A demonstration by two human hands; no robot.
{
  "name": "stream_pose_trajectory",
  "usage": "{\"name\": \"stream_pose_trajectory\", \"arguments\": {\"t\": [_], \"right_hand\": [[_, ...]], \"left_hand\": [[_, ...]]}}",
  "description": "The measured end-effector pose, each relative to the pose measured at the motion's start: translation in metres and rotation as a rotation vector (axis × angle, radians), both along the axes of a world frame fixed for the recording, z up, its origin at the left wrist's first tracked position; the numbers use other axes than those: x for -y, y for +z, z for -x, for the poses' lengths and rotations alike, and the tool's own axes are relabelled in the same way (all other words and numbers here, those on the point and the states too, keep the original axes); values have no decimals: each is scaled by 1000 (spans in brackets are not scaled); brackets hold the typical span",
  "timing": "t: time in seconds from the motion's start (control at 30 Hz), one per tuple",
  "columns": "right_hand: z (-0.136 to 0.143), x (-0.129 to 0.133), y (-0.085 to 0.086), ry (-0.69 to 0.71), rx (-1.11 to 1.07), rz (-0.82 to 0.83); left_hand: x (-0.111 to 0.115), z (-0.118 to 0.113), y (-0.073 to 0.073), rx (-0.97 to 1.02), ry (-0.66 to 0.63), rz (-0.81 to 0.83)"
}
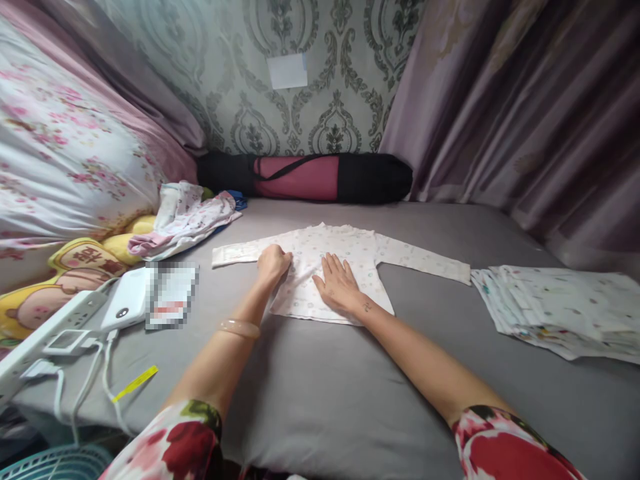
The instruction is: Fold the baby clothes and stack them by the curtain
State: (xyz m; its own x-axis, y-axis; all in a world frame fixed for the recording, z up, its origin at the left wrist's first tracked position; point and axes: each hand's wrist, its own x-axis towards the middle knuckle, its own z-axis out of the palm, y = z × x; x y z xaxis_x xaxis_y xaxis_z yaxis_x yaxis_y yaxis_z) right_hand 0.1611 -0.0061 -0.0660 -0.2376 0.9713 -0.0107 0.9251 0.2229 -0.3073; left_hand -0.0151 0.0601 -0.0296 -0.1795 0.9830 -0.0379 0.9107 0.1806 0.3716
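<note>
A small white long-sleeved shirt [345, 243] with a faint print lies spread on the grey sheet, both sleeves stretched out sideways. My left hand [273, 262] is closed at its left side, near the armpit, with the fingers curled against the cloth; whether a fold is pinched in them is hidden. Flat on the middle of the shirt rests my right hand [337, 285], its fingers spread. The right cuff reaches a stack of folded printed cloths [565, 307].
A black and maroon long bag [300, 177] lies along the wall. To the left are crumpled clothes [193, 220], a yellow plush cushion [75, 273], a white power bank [127, 300], a power strip [65, 323] with cables and a yellow strip [136, 383]. A teal basket [60, 461] stands below the bed edge.
</note>
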Motion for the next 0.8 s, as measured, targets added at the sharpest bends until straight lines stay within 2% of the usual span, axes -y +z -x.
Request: {"name": "stream_pose_trajectory", "arguments": {"t": [0.13,0.33,0.5,0.67,0.8], "right_hand": [[1,0,1,-6,4,-6],[0,0,2,2,6,16],[2,-2,-1,3,8,12],[12,-4,-13,-31,4,-30],[30,4,-13,99,-18,-28]], "left_hand": [[6,-6,6,23,25,57],[-1,-10,-3,78,49,78],[-2,-3,-9,-16,-1,-36],[0,4,-13,-124,-126,-125],[1,6,-13,-138,-151,-124]]}}
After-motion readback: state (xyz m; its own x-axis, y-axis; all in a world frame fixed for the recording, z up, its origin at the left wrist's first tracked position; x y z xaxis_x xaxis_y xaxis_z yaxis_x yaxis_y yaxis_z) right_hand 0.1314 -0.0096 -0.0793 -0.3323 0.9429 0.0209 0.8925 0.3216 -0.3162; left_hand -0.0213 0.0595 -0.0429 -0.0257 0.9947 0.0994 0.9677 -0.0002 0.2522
